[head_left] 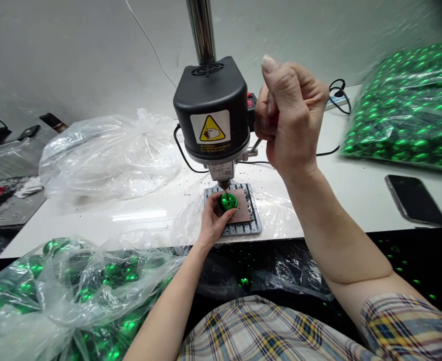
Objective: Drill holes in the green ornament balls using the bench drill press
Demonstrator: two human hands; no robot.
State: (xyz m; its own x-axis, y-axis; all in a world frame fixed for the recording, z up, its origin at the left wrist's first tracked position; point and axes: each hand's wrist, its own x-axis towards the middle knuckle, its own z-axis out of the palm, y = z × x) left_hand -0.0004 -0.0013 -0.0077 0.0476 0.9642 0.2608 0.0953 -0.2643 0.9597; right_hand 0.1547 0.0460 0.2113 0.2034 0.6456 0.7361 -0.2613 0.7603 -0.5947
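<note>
A shiny green ball [229, 201] rests on a pinkish-brown board [244, 205] over the slotted grey base [256, 228] of a black drill press [210, 100]. My left hand [214, 219] grips the ball from its left side, thumb and fingers around it. The drill tip meets the top of the ball. My right hand [294, 108] is raised beside the press head, its fingers wrapped round the feed lever [256, 146], whose end is hidden inside the fist.
A clear bag of green balls [412, 105] lies at the back right, with a phone [416, 200] before it. Another bag of green balls [74, 296] fills the lower left. Crumpled clear plastic [112, 153] lies behind. Dark shavings dot the white table [131, 228].
</note>
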